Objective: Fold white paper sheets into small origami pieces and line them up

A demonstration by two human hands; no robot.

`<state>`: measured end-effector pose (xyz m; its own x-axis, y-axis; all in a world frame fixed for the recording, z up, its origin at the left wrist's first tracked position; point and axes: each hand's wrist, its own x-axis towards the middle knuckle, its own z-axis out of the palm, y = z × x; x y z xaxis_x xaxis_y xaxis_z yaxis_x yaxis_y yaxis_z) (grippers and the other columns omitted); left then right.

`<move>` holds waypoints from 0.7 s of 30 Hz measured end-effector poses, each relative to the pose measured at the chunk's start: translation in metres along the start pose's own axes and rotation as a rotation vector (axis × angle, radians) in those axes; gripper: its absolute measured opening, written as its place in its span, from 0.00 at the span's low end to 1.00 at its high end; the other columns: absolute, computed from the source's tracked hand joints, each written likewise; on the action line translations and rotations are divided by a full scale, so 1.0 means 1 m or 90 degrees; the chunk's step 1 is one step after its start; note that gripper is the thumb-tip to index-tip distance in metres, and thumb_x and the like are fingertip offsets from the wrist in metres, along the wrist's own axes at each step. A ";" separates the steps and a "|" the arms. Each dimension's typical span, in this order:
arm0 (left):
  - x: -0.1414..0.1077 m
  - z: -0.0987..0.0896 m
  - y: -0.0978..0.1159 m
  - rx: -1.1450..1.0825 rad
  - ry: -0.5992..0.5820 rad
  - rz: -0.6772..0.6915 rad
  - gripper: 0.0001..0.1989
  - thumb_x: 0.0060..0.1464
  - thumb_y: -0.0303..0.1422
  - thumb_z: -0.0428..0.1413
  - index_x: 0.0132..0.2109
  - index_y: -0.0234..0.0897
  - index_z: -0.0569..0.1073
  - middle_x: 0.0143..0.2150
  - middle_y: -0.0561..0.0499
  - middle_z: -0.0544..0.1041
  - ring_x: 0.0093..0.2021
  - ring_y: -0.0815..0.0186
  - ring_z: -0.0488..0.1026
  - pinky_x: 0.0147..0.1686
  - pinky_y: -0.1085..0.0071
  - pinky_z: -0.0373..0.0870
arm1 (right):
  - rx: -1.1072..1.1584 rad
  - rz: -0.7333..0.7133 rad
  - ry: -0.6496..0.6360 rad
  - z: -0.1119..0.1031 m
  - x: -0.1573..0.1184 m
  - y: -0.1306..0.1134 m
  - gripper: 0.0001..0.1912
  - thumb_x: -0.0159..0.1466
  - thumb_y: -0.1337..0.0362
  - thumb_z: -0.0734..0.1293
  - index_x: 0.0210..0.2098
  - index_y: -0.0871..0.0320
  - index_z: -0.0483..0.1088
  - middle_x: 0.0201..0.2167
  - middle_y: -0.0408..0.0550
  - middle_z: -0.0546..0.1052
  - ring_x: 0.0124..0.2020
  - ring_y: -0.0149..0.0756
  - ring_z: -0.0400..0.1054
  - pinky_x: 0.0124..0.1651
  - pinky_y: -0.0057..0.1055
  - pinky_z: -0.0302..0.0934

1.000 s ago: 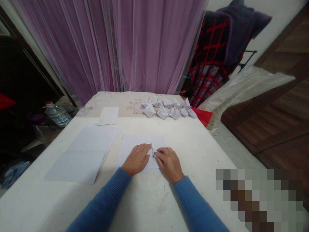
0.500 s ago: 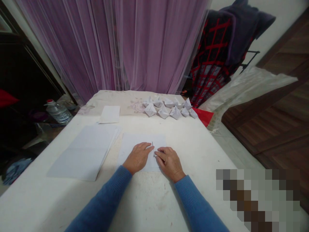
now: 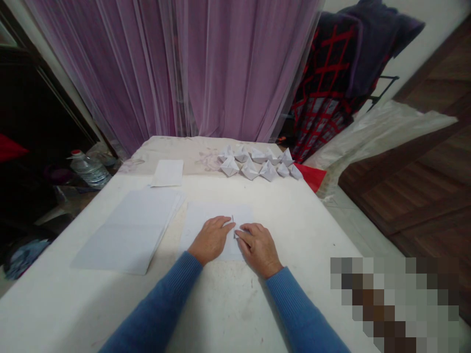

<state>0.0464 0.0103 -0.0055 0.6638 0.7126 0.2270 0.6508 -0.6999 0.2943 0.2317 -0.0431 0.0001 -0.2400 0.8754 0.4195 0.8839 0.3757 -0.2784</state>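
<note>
A small piece of folded white paper (image 3: pixel 236 235) lies over a flat white sheet, its fold showing as a dark line between my hands. My left hand (image 3: pixel 210 239) holds its left side, thumb and index finger closed at the fold. From the right, my right hand (image 3: pixel 259 246) pinches the lower part, fingers bent together. Most of the folded piece is hidden under my fingers. Beneath both hands is the flat white sheet (image 3: pixel 196 215) on the table.
A stack of white sheets (image 3: pixel 121 230) lies to the left, with a smaller white paper pad (image 3: pixel 168 173) behind it. Several folded paper boats (image 3: pixel 249 169) stand in two rows at the far right of the white-covered table (image 3: pixel 305 235). A water bottle (image 3: pixel 89 169) stands beyond the left edge.
The view has shifted very slightly. Both hands stay in nearly the same place on the folded paper, and a little more of its lower corner shows beside the right fingers.
</note>
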 end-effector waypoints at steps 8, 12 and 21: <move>0.000 0.000 0.000 -0.001 -0.007 -0.001 0.23 0.60 0.24 0.45 0.60 0.42 0.67 0.61 0.45 0.69 0.61 0.60 0.63 0.60 0.57 0.60 | 0.005 -0.001 -0.001 0.000 -0.001 0.001 0.12 0.63 0.68 0.65 0.43 0.51 0.77 0.42 0.50 0.76 0.44 0.41 0.65 0.46 0.37 0.58; 0.000 0.000 0.000 0.004 -0.012 -0.005 0.23 0.60 0.23 0.45 0.60 0.41 0.67 0.61 0.45 0.68 0.61 0.60 0.63 0.61 0.57 0.59 | 0.009 0.000 -0.007 0.000 -0.001 0.001 0.12 0.62 0.69 0.65 0.43 0.52 0.77 0.43 0.50 0.76 0.44 0.41 0.65 0.45 0.37 0.58; 0.000 0.001 0.000 0.014 -0.016 -0.003 0.24 0.59 0.22 0.45 0.61 0.41 0.66 0.62 0.46 0.68 0.62 0.60 0.62 0.61 0.58 0.59 | 0.010 -0.001 -0.015 0.000 -0.002 0.001 0.13 0.62 0.68 0.64 0.43 0.52 0.77 0.43 0.50 0.76 0.45 0.41 0.64 0.46 0.38 0.58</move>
<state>0.0463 0.0102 -0.0066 0.6699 0.7144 0.2022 0.6613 -0.6979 0.2751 0.2333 -0.0445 -0.0009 -0.2504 0.8819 0.3994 0.8774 0.3811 -0.2914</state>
